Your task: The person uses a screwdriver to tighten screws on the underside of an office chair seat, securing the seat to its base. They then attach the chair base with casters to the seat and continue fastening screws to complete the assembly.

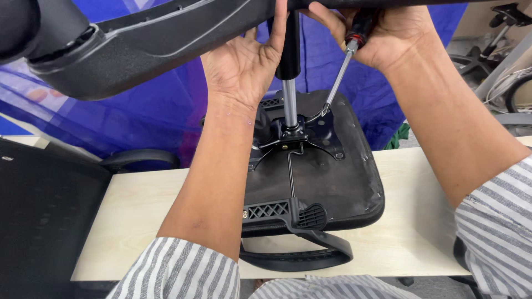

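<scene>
Left fingers (280, 22): spread open, palm flat against the black upper tube of the gas cylinder (288, 50), steadying rather than gripping.
Left hand (244, 66): raised in front of the cylinder, just under the chair base.
Right hand (388, 36): curled shut round the handle of a screwdriver (338, 77), held point-down so the tip meets the bracket.
Screwdriver tip: touching or just beside the black metal bracket (291, 135) at the cylinder's foot; cannot tell which.
Gas cylinder: upright, standing in the bracket on the underside of the seat (343, 177).
Seat: upside down on the pale wood tabletop (410, 221), so the hardware faces up.
Armrest (302, 257): black loop hanging over the tabletop's near edge.
Chair base (138, 44): black arms crossing overhead, atop the cylinder.
Sleeves: grey and white stripes.
Backdrop: blue plastic sheet (138, 116).
Left edge: black mesh chair back (44, 216).
Labels, packages: none visible.
</scene>
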